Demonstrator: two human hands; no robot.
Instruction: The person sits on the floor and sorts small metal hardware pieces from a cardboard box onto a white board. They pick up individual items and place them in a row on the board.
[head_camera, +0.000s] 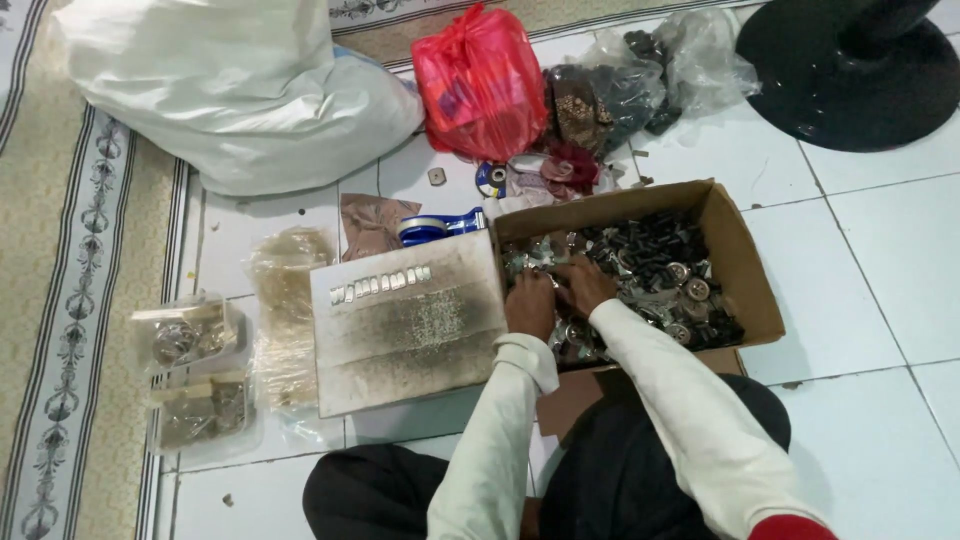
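Down in the cardboard box (745, 265), which sits open on the white tiled floor (870, 290), lies a heap of small metal and black parts (660, 275). Both hands are buried in its left end. The left hand (531, 303) is curled, fingers down among the silvery pieces; whether it actually grips one cannot be told. The right hand (583, 283) lies just beside it, touching it, fingers bent into the same pile, and its grasp is equally hidden. Long white sleeves (680, 400) run back to the person's dark lap.

Against the box's left wall rests a grey, smudged board (410, 330) with a short row of small shiny pieces (382, 283) near its top edge. Beyond it are a blue tape dispenser (435, 227), clear plastic bags (195, 375) of parts, a red plastic bag (480, 85), a big white sack (240, 90) and a patterned rug (60, 250).
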